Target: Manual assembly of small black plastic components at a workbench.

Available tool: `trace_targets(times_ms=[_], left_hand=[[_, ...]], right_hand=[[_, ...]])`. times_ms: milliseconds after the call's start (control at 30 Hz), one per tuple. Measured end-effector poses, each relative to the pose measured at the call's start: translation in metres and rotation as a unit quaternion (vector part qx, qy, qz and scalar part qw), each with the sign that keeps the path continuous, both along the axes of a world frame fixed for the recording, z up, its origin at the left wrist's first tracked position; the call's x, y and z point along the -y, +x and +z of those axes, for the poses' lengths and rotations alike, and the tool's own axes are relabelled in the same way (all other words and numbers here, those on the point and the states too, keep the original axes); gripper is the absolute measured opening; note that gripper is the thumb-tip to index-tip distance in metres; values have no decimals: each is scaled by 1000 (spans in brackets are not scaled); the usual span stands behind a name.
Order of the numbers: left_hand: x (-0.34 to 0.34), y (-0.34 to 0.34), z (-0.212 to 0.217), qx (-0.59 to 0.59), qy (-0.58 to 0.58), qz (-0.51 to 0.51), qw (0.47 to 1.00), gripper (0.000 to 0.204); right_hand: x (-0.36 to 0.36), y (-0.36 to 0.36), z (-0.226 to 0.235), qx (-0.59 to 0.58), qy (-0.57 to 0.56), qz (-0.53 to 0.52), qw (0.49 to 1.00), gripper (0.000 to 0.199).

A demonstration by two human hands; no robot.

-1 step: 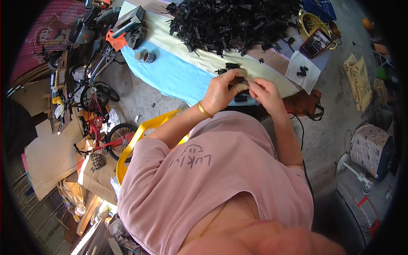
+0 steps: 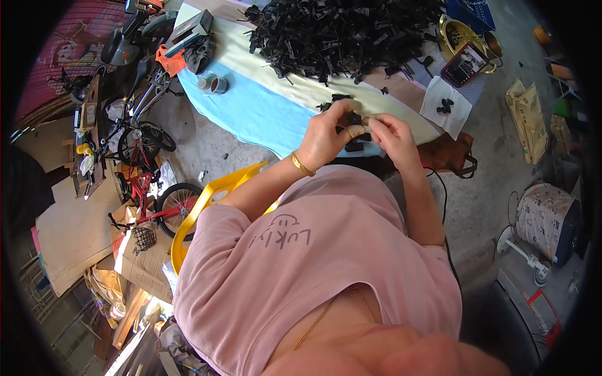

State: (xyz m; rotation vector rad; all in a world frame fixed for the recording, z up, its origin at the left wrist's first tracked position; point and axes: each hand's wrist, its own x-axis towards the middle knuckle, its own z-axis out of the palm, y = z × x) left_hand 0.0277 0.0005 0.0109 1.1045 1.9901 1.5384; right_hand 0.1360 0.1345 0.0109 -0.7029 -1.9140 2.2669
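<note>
Both hands meet over the near edge of the table (image 2: 263, 113). The left hand (image 2: 326, 135) and the right hand (image 2: 392, 138) pinch one small black plastic part (image 2: 356, 120) between their fingertips. A second black piece (image 2: 354, 147) lies just under them, at 6 o'clock. The big pile of black parts (image 2: 338, 34) sits at 12 o'clock. Holding the part tight and lined up straight looks best, I think.

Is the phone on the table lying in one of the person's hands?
No, the phone lies on the table, apart from both hands, which hold a small black part.
</note>
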Motion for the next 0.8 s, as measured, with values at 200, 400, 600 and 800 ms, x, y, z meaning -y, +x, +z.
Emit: trace_targets(times_ms=[200, 400, 600, 800], left_hand=[[3, 2, 26, 34, -101, -111, 988, 63], [19, -28, 30, 387, 31, -334, 859, 78], [9, -18, 21, 543, 72, -269, 792, 23], [10, -19, 8, 554, 45, -228, 799, 15]], right_hand=[[5, 2, 10, -13, 148, 9, 989, 18], [-5, 18, 30, -87, -2, 41, 995, 13], [-1, 8, 34, -150, -2, 79, 985, 14], [10, 2, 27, -134, 118, 13, 984, 14]])
